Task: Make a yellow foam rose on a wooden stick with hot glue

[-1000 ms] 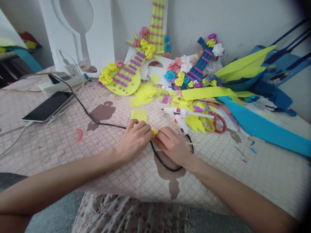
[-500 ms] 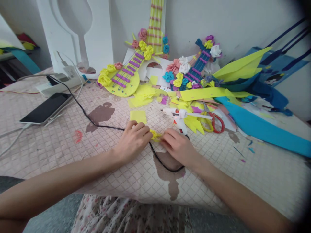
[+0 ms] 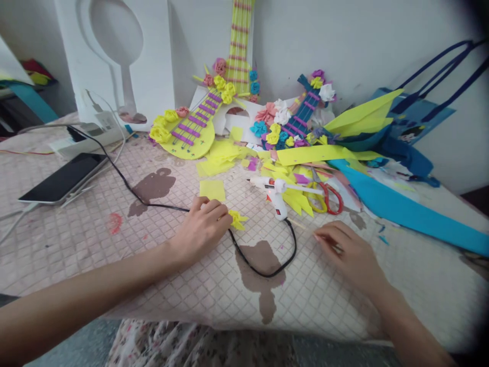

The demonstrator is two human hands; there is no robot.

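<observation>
My left hand (image 3: 206, 224) is closed on a small crumpled yellow paper flower (image 3: 238, 219), whose petals stick out to the right of the fingers. To the right, my right hand (image 3: 346, 250) has its fingertips pinched round the end of a thin pale stick (image 3: 298, 224). Between the hands and farther back lies a white glue gun (image 3: 278, 196), its black cord (image 3: 267, 275) looping toward me and passing by my left hand. A flat yellow paper square (image 3: 212, 190) rests just behind my left hand.
Paper-decorated guitars (image 3: 196, 127) lean at the back. Red-handled scissors (image 3: 334, 199) lie amid yellow scraps. A long blue paper strip (image 3: 405, 206) spans the right. At the left are a phone (image 3: 64, 178) and a power strip (image 3: 76, 145).
My right hand has let go of the yellow flower and moved right, now with a thin stick at its fingertips. My left hand still grips the flower. The view has shifted slightly.
</observation>
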